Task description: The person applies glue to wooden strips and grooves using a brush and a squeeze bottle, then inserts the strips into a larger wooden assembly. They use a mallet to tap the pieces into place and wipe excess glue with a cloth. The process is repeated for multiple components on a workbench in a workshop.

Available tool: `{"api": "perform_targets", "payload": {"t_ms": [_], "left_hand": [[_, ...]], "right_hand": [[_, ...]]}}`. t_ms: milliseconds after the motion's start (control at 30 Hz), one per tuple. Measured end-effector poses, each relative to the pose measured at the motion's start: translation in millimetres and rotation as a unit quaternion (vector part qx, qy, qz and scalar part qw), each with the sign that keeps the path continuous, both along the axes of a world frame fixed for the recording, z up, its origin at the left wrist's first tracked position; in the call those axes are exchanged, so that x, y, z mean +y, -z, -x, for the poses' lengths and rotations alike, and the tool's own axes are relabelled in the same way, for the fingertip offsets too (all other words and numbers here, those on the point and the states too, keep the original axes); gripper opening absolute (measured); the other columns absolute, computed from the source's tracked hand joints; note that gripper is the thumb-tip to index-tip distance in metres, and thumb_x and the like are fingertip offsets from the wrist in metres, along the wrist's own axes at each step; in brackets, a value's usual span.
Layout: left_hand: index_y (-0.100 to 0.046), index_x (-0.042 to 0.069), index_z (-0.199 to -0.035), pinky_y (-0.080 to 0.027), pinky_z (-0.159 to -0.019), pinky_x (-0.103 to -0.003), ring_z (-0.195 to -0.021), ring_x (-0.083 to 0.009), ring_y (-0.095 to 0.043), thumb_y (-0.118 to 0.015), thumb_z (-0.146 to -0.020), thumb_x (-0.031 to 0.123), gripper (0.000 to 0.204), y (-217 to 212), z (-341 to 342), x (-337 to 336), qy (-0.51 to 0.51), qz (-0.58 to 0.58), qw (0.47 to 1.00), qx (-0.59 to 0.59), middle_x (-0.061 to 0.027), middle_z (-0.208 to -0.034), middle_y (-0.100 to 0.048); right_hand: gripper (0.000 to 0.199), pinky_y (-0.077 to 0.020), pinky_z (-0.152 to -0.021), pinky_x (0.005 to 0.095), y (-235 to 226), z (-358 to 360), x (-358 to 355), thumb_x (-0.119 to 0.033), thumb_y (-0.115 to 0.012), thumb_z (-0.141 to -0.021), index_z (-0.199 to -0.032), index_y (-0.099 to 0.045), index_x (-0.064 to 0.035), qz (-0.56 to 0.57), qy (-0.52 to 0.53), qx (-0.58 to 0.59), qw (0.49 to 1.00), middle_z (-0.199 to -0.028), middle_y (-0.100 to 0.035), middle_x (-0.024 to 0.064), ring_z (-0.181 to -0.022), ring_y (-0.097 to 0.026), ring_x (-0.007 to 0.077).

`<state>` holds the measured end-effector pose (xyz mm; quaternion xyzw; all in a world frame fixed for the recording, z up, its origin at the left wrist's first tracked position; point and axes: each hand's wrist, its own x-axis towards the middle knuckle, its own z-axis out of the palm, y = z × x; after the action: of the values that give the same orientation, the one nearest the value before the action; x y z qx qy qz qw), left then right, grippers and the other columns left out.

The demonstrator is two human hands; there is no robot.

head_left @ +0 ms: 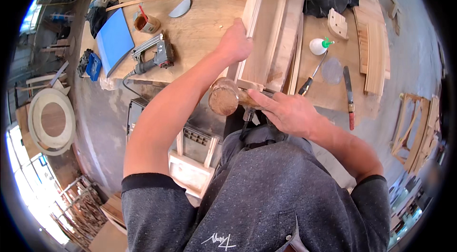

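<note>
My left hand (235,42) is closed around the side of a long pale wooden strip (253,2) that runs away from me along the left of a wooden frame (263,37). My right hand (291,113) grips the handle of a wooden mallet (223,99), its index finger stretched along it. The mallet's round head is near my body, just below the frame's near left corner. Beside the frame's right edge lies a screwdriver (307,85). My right palm hides part of the mallet handle.
On the bench's left are a nail gun (162,54) with a hose, a blue board (114,40) and a cup of brown stuff (146,24). To the right lie a white squeeze bottle (318,46), a red-ended blade tool (350,99) and wooden boards (375,56).
</note>
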<state>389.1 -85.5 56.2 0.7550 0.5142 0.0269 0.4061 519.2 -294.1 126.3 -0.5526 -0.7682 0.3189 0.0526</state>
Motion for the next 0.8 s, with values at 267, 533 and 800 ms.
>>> {"api": "perform_targets", "payload": {"t_ms": [267, 533, 800], "left_hand": [[-0.045, -0.011, -0.112, -0.053, -0.089, -0.05, -0.1, -0.0486, -0.066, -0.061, -0.089, 0.011, 0.036, 16, 1, -3, 0.005, -0.03, 0.999, -0.036, -0.0364, -0.1, -0.065], [-0.044, -0.013, -0.111, -0.054, -0.088, -0.051, -0.097, -0.0502, -0.067, -0.062, -0.089, 0.012, 0.038, 13, 0, -7, 0.005, -0.041, 0.999, -0.022, -0.0378, -0.099, -0.065], [-0.046, -0.012, -0.107, -0.054, -0.083, -0.051, -0.092, -0.0474, -0.068, -0.062, -0.091, 0.016, 0.036, 13, 1, -5, 0.001, -0.032, 0.999, -0.04, -0.0343, -0.093, -0.066]], "right_hand": [[0.065, -0.0549, -0.065, 0.0499, -2, 2, -5, -0.02, -0.061, -0.095, -0.155, -0.037, -0.0251, 0.043, 0.019, -0.032, 0.998, -0.083, -0.063, 0.0165, -0.073, -0.066, 0.038], [0.068, -0.0564, -0.063, 0.0499, 7, 2, -5, -0.02, -0.057, -0.096, -0.157, -0.032, -0.0318, 0.022, 0.032, -0.033, 0.999, -0.081, -0.063, 0.0172, -0.066, -0.065, 0.0388], [0.068, -0.0556, -0.06, 0.0495, -15, 7, -17, -0.02, -0.061, -0.095, -0.156, -0.034, -0.0303, 0.031, 0.02, -0.019, 0.999, -0.079, -0.06, 0.015, -0.065, -0.065, 0.0381]]}}
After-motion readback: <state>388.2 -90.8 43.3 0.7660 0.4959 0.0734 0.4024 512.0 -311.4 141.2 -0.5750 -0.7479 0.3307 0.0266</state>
